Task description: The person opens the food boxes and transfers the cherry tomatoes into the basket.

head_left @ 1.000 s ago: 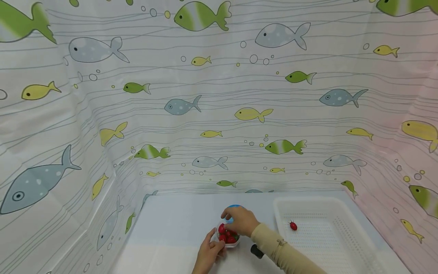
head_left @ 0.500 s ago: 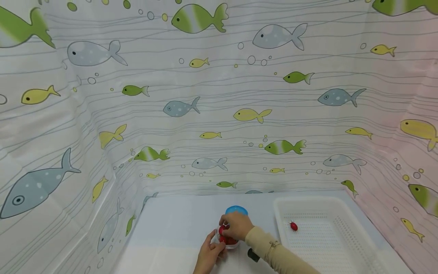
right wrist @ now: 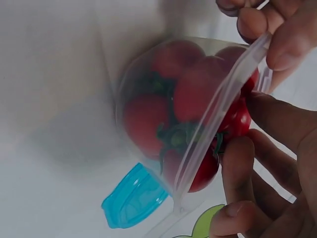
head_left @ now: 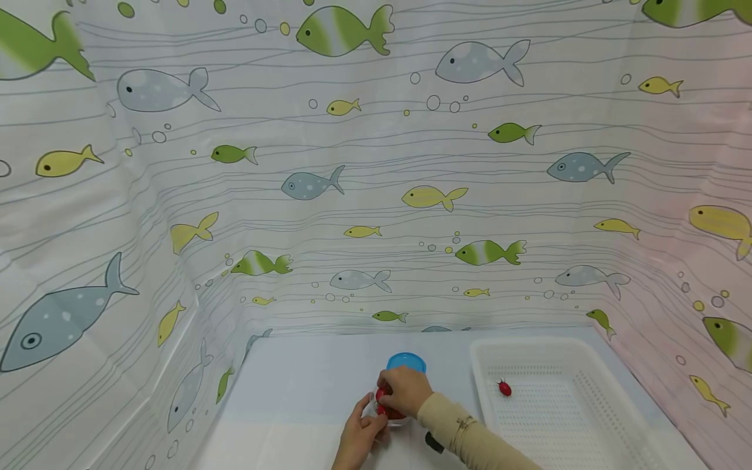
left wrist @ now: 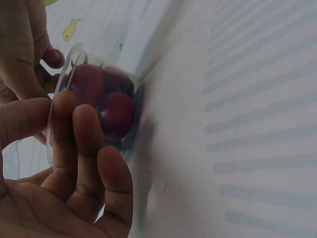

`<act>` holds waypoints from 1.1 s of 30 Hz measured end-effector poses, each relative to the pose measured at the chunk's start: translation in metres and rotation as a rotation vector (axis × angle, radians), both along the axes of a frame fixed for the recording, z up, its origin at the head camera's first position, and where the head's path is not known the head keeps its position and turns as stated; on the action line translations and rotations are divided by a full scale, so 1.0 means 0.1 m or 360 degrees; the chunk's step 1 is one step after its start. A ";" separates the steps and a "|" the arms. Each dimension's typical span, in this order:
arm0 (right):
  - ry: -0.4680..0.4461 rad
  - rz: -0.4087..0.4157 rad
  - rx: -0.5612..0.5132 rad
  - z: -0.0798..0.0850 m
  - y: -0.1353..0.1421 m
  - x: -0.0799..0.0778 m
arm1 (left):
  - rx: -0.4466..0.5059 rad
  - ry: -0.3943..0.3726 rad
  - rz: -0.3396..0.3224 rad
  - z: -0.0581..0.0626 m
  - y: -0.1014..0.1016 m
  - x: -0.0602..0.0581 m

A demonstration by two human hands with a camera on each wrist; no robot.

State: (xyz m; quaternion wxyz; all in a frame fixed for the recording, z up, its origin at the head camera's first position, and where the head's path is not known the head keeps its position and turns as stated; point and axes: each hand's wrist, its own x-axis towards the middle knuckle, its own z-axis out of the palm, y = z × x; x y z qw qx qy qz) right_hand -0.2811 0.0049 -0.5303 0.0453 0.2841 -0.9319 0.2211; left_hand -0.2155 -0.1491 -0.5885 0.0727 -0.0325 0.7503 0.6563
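Observation:
A small clear plastic container [right wrist: 143,74] full of red cherry tomatoes [left wrist: 117,111] with green stems stands on the white table. My left hand [head_left: 360,432] grips its near-left side, the thumb at the rim and the other fingers along the wall [left wrist: 74,148]. My right hand [head_left: 407,390] reaches over the top from the right. In the right wrist view, the thumb and fingers of the right hand [right wrist: 277,163] pinch a cherry tomato [right wrist: 238,119] at the container's mouth. From the head, the right hand hides much of the contents.
Just behind the container lies a blue, round, shallow plastic piece [head_left: 407,360]. A white perforated basket [head_left: 552,418] on the right holds one cherry tomato [head_left: 504,388]. Beneath the right forearm a small black object [head_left: 434,443] shows. Fish-printed sheeting [head_left: 364,248] encloses the table.
Over the second my right hand has come down and slightly left onto the tomatoes, uncovering more of the blue piece. The left hand has kept its hold on the container.

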 end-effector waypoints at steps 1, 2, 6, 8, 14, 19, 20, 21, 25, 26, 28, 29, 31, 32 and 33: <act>0.0019 -0.0004 0.0006 0.00 -0.01 0.00 | 0.0000 0.0001 0.0000 0.00 0.00 0.00; 0.0041 -0.0007 0.0015 0.00 -0.02 0.00 | 0.0001 0.0006 -0.0001 0.00 0.00 0.00; 0.0103 -0.0013 0.0047 -0.02 -0.04 0.00 | 0.0001 0.0016 -0.0007 0.00 0.00 -0.01; 0.0132 -0.0013 0.0065 -0.04 -0.05 -0.01 | -0.0004 0.0026 -0.0008 0.00 0.00 -0.01; 0.0209 0.0015 0.0094 -0.08 -0.05 -0.04 | -0.0020 0.0039 -0.0003 0.00 0.00 -0.02; 0.0253 0.0024 0.0142 -0.11 -0.05 -0.05 | 0.0000 0.0041 -0.0003 -0.01 0.00 -0.01; 0.0262 0.0028 0.0151 -0.11 -0.06 -0.05 | 0.0002 0.0038 -0.0003 -0.01 0.00 0.00; 0.0268 0.0029 0.0165 -0.12 -0.06 -0.04 | 0.0008 0.0038 -0.0003 -0.01 0.00 0.00; 0.0308 0.0041 0.0182 -0.14 -0.06 -0.03 | 0.0020 0.0032 0.0000 -0.03 0.00 0.01; 0.0311 0.0040 0.0186 -0.13 -0.06 -0.03 | 0.0015 0.0036 -0.0001 -0.03 0.00 0.01; 0.0313 0.0040 0.0190 -0.12 -0.06 -0.02 | 0.0008 0.0037 0.0000 -0.03 0.01 0.01; 0.0311 0.0042 0.0192 -0.11 -0.06 -0.02 | 0.0005 0.0038 -0.0001 -0.03 0.01 0.01; 0.0285 0.0047 0.0193 -0.09 -0.04 -0.01 | 0.0002 0.0041 -0.0002 -0.02 0.01 0.01; 0.0277 0.0053 0.0194 -0.08 -0.03 -0.01 | 0.0001 0.0045 -0.0003 -0.02 0.01 0.01; 0.0271 0.0059 0.0195 -0.08 -0.02 -0.01 | 0.0006 0.0046 -0.0001 -0.01 0.01 0.01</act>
